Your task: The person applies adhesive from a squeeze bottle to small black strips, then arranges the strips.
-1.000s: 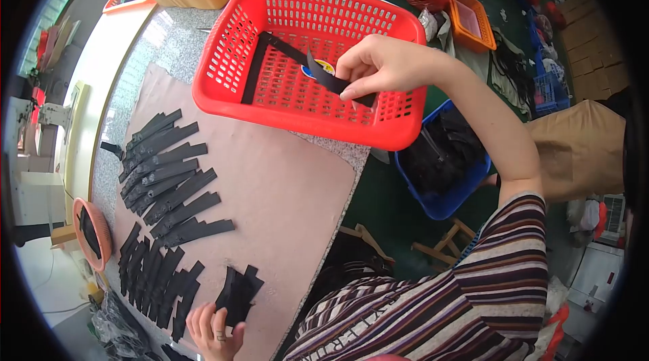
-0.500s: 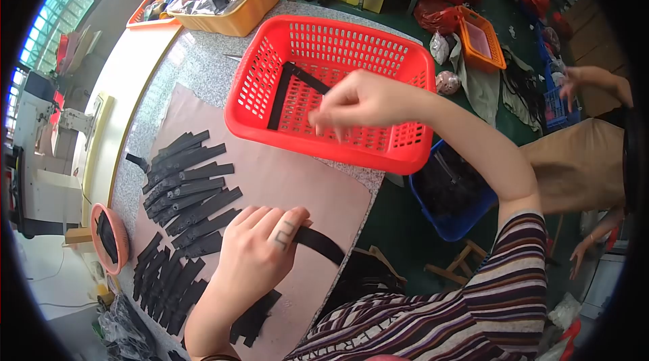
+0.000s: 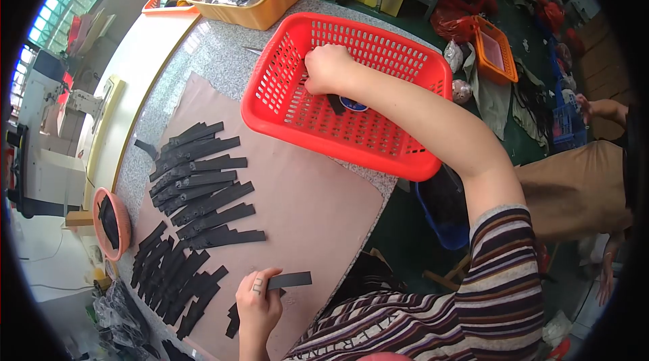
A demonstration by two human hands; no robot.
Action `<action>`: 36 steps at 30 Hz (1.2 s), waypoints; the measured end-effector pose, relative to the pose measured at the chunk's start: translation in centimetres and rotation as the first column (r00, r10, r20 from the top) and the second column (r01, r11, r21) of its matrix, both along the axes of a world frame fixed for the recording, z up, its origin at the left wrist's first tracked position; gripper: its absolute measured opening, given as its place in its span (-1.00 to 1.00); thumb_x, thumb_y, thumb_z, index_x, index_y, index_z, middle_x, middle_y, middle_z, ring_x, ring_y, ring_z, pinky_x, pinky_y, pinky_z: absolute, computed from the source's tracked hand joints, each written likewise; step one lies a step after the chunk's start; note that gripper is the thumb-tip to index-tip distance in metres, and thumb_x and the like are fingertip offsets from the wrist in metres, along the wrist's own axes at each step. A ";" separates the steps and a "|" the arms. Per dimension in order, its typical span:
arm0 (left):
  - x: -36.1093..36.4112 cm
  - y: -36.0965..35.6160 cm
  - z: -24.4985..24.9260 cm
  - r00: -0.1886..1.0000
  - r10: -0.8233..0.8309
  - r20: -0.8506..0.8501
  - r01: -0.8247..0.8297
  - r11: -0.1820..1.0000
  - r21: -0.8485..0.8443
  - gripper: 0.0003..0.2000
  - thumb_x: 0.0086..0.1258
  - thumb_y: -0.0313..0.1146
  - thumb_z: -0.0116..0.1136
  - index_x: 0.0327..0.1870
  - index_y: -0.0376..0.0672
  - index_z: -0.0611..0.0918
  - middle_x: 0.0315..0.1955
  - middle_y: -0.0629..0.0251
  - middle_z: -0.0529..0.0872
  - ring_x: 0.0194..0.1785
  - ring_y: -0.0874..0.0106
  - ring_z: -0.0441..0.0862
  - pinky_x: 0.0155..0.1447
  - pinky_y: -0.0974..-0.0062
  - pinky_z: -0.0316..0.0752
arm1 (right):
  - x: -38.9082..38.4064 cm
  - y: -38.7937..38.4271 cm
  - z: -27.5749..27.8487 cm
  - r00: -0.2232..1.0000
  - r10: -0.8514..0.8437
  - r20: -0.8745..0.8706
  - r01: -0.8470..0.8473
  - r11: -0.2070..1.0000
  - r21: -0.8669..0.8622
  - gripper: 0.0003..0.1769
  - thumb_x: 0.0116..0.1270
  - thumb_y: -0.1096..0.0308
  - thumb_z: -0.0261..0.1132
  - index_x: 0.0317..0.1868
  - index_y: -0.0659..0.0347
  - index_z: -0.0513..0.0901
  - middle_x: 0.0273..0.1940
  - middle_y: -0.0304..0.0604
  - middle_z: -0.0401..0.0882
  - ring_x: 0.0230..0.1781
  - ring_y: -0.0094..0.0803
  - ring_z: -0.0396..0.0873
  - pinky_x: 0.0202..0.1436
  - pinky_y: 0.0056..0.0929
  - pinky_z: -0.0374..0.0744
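Observation:
My left hand is low over the table's near side, closed on one end of a flat black strip that points right. My right hand reaches into a red plastic basket, its fingers curled down near the left inner wall. What those fingers hold is hidden. Below the right wrist, a short black strip end shows beside a round blue item, partly covered by the forearm. Many similar black strips lie fanned in overlapping rows on a pinkish sheet, left of the basket.
An orange-yellow bin of bagged items stands at the table's far end. A small pink basket with black pieces is at the left edge. On the floor at right is a blue tub. Another person is at the right.
My right hand has gone deeper into the basket, and the two long strips there no longer show. My left hand moved down with its strip, now straighter. The view shifted slightly.

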State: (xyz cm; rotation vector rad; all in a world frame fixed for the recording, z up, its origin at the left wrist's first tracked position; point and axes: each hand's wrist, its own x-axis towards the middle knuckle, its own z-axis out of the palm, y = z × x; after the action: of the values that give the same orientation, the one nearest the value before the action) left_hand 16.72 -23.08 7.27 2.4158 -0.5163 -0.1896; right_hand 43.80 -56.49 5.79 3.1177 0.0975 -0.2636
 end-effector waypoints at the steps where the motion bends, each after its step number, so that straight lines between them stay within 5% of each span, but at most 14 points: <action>1: -0.6 0.3 -0.1 1.000 0.012 0.015 -0.012 1.000 -0.018 -0.73 0.05 -0.66 0.10 -0.21 -0.21 0.63 -0.48 0.18 0.59 -0.38 0.17 0.55 -0.26 0.29 0.43 | -0.3 -0.2 0.0 0.998 0.026 0.054 -0.029 0.999 0.044 -0.68 0.01 0.19 0.34 -0.26 0.20 0.77 -0.21 0.00 0.74 -0.15 -0.16 0.73 -0.10 -0.18 0.69; 4: -2.4 0.7 -0.3 0.997 0.078 0.024 -0.076 0.996 -0.051 -0.76 0.08 -0.66 0.10 -0.22 -0.21 0.63 -0.48 0.18 0.60 -0.38 0.17 0.56 -0.27 0.30 0.44 | -0.3 -1.5 0.1 0.990 0.068 0.125 -0.077 0.995 0.070 -0.72 0.01 0.29 0.31 -0.29 0.26 0.76 -0.24 0.06 0.73 -0.18 -0.08 0.72 -0.09 -0.14 0.68; 6: -3.3 0.8 0.3 0.992 0.129 -0.001 -0.128 0.991 -0.034 -0.77 0.10 -0.66 0.10 -0.22 -0.21 0.63 -0.49 0.18 0.60 -0.39 0.17 0.56 -0.27 0.30 0.44 | 0.5 -3.5 -0.7 0.983 0.046 0.180 -0.089 0.967 0.239 -0.74 0.07 0.38 0.29 -0.25 0.31 0.75 -0.27 0.09 0.71 -0.21 -0.08 0.72 -0.09 -0.17 0.67; 8: -4.2 1.4 0.0 0.985 0.172 0.007 -0.171 0.984 -0.058 -0.77 0.12 -0.66 0.10 -0.20 -0.22 0.63 -0.50 0.17 0.56 -0.40 0.17 0.54 -0.28 0.34 0.42 | -1.7 -4.3 1.5 0.992 0.028 0.120 -0.107 0.668 0.736 -0.76 0.25 0.43 0.27 -0.11 0.34 0.71 -0.28 -0.09 0.75 -0.30 -0.37 0.72 -0.19 -0.36 0.66; 10: -5.8 2.2 0.5 0.968 0.249 -0.027 -0.250 0.968 -0.039 -0.75 0.12 -0.66 0.10 -0.18 -0.21 0.64 -0.49 0.16 0.53 -0.41 0.18 0.53 -0.29 0.35 0.41 | -6.0 -3.1 4.8 0.993 0.095 -0.076 0.059 0.169 0.984 -0.74 0.34 0.47 0.26 -0.01 0.38 0.69 -0.23 -0.16 0.74 -0.29 -0.47 0.70 -0.16 -0.46 0.66; 15: -9.6 3.8 1.3 0.909 0.410 -0.072 -0.415 0.906 -0.084 -0.61 0.06 -0.45 0.27 0.00 -0.18 0.63 -0.32 0.18 0.46 -0.23 0.25 0.44 -0.06 0.37 0.39 | -15.3 2.2 10.1 0.954 0.253 -0.160 0.162 0.012 0.987 -0.72 0.36 0.48 0.27 0.03 0.43 0.64 -0.25 -0.17 0.72 -0.34 -0.54 0.69 -0.26 -0.56 0.66; 19: -12.6 6.1 1.4 0.882 0.456 -0.119 -0.471 0.853 -0.225 -0.49 0.15 -0.32 0.19 0.19 -0.21 0.56 -0.27 0.17 0.47 -0.15 0.27 0.43 0.06 0.39 0.36 | -20.3 9.3 5.5 0.805 0.464 -0.369 0.450 -0.073 0.890 -0.77 0.38 0.51 0.19 0.01 0.40 0.60 -0.23 -0.02 0.71 -0.41 -0.40 0.72 -0.38 -0.50 0.72; 21: -13.6 6.8 0.3 0.802 0.565 -0.194 -0.597 0.769 -0.229 -0.65 0.34 -0.50 0.06 0.14 -0.16 0.63 -0.37 0.24 0.41 -0.26 0.37 0.38 -0.07 0.45 0.33 | -22.0 12.8 2.2 0.708 0.541 -0.454 0.602 -0.126 0.788 -0.77 0.40 0.44 0.23 0.00 0.37 0.60 -0.20 -0.06 0.70 -0.40 -0.44 0.71 -0.30 -0.51 0.73; 22: -14.1 7.1 -1.6 0.756 0.640 -0.139 -0.654 0.729 -0.203 -0.66 0.32 -0.54 0.14 0.11 -0.11 0.66 -0.39 0.28 0.41 -0.28 0.38 0.37 -0.08 0.43 0.32 | -23.1 14.5 0.5 0.704 0.514 -0.491 0.642 -0.163 0.750 -0.80 0.42 0.45 0.18 0.00 0.31 0.57 -0.15 0.10 0.70 -0.39 -0.38 0.73 -0.36 -0.49 0.73; 24: -15.0 8.4 -5.6 0.743 0.577 0.340 -0.626 0.779 0.047 -0.63 0.23 -0.51 0.27 0.09 -0.05 0.68 -0.31 0.28 0.49 -0.21 0.32 0.43 -0.03 0.41 0.34 | -25.2 17.4 -1.7 0.635 0.515 -0.575 0.737 -0.181 0.652 -0.79 0.43 0.38 0.22 -0.01 0.29 0.57 -0.10 0.04 0.69 -0.28 -0.39 0.72 -0.19 -0.46 0.72; 26: -15.1 8.2 -5.1 0.541 0.458 0.705 -0.746 0.649 0.151 -0.62 0.19 -0.55 0.30 0.06 0.00 0.70 -0.13 0.16 0.55 -0.06 0.19 0.52 0.05 0.35 0.42 | -28.0 19.5 -3.4 0.623 0.523 -0.582 0.764 -0.249 0.595 -0.80 0.44 0.37 0.21 0.00 0.25 0.54 -0.03 0.08 0.67 -0.23 -0.37 0.71 -0.13 -0.44 0.71; 27: -16.0 8.3 -5.1 0.498 0.485 0.719 -0.768 0.631 0.106 -0.66 0.23 -0.46 0.31 0.06 -0.04 0.69 -0.05 0.10 0.57 0.07 0.14 0.52 0.17 0.28 0.41 | -29.2 20.4 -3.5 0.619 0.513 -0.595 0.770 -0.245 0.590 -0.81 0.45 0.36 0.21 0.00 0.22 0.50 0.02 0.12 0.64 -0.19 -0.35 0.71 -0.09 -0.44 0.71; 31: -18.3 6.4 -2.7 0.631 0.741 0.230 -0.636 0.664 -0.393 -0.64 0.29 -0.26 0.31 0.04 -0.25 0.62 -0.08 0.09 0.62 0.01 0.24 0.57 0.10 0.32 0.47 | -32.7 23.4 -3.3 0.625 0.481 -0.615 0.772 -0.266 0.577 -0.82 0.45 0.33 0.22 -0.05 0.20 0.46 0.05 0.15 0.62 -0.12 -0.31 0.71 0.00 -0.40 0.70; 36: -20.0 6.4 -4.4 0.576 0.772 -0.268 -0.748 0.367 -0.553 -0.79 0.35 -0.52 0.27 -0.04 -0.32 0.60 -0.32 0.24 0.74 -0.30 0.49 0.68 -0.16 0.59 0.56 | -35.6 26.0 -3.1 0.654 0.507 -0.562 0.748 -0.320 0.582 -0.73 0.50 0.31 0.16 0.10 0.24 0.45 0.15 0.17 0.55 0.11 -0.23 0.61 0.24 -0.27 0.59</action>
State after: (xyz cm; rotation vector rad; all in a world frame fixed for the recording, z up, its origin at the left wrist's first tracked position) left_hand -3.27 -16.72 2.90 1.7356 0.5377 0.3966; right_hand 8.19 -30.47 2.67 3.5746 -0.4918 -3.5466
